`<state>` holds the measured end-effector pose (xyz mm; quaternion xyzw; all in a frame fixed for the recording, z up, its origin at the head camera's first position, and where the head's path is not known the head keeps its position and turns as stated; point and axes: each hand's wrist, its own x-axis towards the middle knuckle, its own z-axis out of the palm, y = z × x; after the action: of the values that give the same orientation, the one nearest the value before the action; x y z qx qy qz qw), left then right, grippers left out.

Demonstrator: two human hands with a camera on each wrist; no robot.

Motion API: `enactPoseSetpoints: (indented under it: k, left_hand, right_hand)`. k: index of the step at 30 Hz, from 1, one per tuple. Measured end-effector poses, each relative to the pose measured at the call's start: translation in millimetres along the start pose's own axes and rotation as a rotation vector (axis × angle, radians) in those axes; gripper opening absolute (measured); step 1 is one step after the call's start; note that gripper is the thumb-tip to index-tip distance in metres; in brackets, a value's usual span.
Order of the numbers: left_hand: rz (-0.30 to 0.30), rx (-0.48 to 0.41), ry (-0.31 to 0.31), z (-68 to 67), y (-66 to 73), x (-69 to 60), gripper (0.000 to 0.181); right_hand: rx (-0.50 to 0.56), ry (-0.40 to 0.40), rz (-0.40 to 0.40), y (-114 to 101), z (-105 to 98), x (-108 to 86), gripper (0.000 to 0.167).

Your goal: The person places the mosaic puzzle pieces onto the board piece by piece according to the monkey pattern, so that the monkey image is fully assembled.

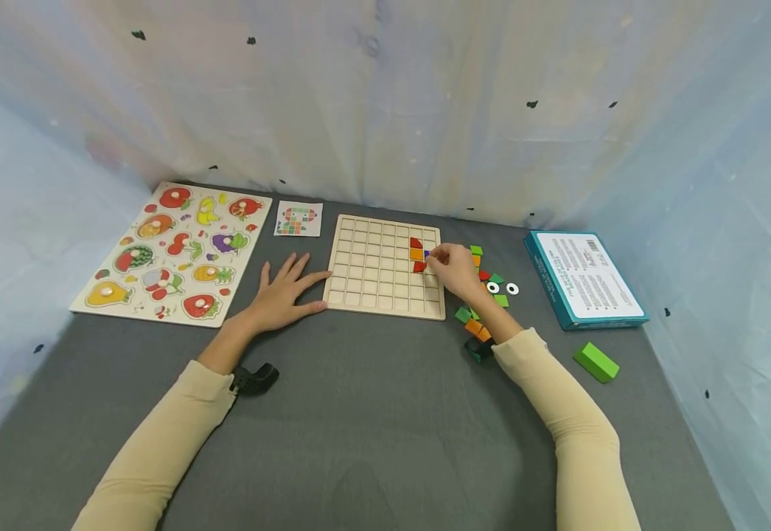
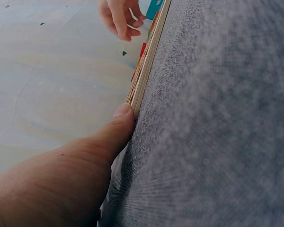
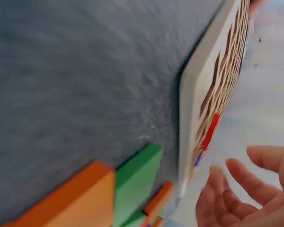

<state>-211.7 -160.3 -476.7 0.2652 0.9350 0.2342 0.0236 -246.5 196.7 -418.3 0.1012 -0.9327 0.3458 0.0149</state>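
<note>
A wooden grid board (image 1: 372,276) lies on the dark table. On its right part sit an orange square (image 1: 416,254), two red round-edged pieces (image 1: 416,243) and a blue piece (image 1: 427,254), the blue one partly hidden by my fingers. My left hand (image 1: 281,299) rests flat with fingers spread, its thumb and a fingertip touching the board's left edge. Over the board's right side hovers my right hand (image 1: 457,271), fingers loosely bent. In the right wrist view, that hand (image 3: 248,198) shows a gap between thumb and fingers and nothing visible in it.
Loose coloured pieces (image 1: 477,330) and white ring-shaped pieces (image 1: 512,289) lie right of the board. Farther right are a teal box (image 1: 587,279) and a green block (image 1: 596,362). A fruit puzzle (image 1: 173,254) and a pattern card (image 1: 298,219) lie left.
</note>
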Motion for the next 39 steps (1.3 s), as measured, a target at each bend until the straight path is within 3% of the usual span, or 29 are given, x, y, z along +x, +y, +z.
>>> enactPoseSetpoints:
  k: [4, 9, 16, 22, 31, 39]
  left_hand:
    - [0.003, 0.006, -0.001, -2.7, 0.2, 1.8, 0.069]
    - [0.002, 0.013, 0.004, -3.7, 0.3, 2.5, 0.07]
    - [-0.001, 0.004, -0.003, -1.4, 1.5, -0.5, 0.07]
    - [-0.004, 0.003, -0.003, -1.9, 2.4, 0.7, 0.069]
    - [-0.005, 0.008, -0.006, -3.2, 2.7, 0.7, 0.069]
    - [-0.001, 0.006, -0.001, -1.8, 3.5, -0.8, 0.069]
  right_hand:
    - [-0.27, -0.14, -0.111, -8.8, -4.8, -21.2, 0.046]
    - [-0.499, -0.371, -0.059, -12.4, -6.6, -36.3, 0.074]
    - [-0.647, -0.439, -0.051, -10.4, 1.6, -34.9, 0.077]
    - [-0.659, -0.471, -0.062, -14.7, 1.1, -32.6, 0.078]
    - [-0.531, -0.526, -0.116, -9.1, -5.2, -22.9, 0.076]
    - [-0.473, -0.542, -0.112, -4.2, -6.8, -22.7, 0.073]
